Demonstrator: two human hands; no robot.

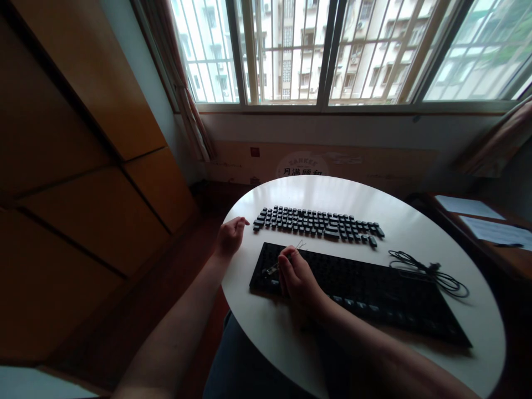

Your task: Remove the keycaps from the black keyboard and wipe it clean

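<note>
The right hand (300,277) leans over the keyboard (361,282), gripping a keycap puller (272,270). The left hand (231,236) curls loosely closed.

Backlit shot. Daylight comes through the window (286,55) at top; panes near blown out, buildings (286,33) outside washed pale. Room side dim: cupboard (78,133) on the left mostly in shadow, floor (189,288) very dark. Table (332,191) glossy, bright glare at far side, greyer toward camera. Keycaps (316,221) readable as shapes, legends not. Keyboard (374,282) crushed to near black, faint glints along near edge. Right hand (300,275) shaded on camera side. Wire tool (272,269) soft, hard to resolve. Wide-lens distortion: verticals lean, forearms stretch toward the bottom, edges smear; papers (496,231) at right unreadable.
</note>
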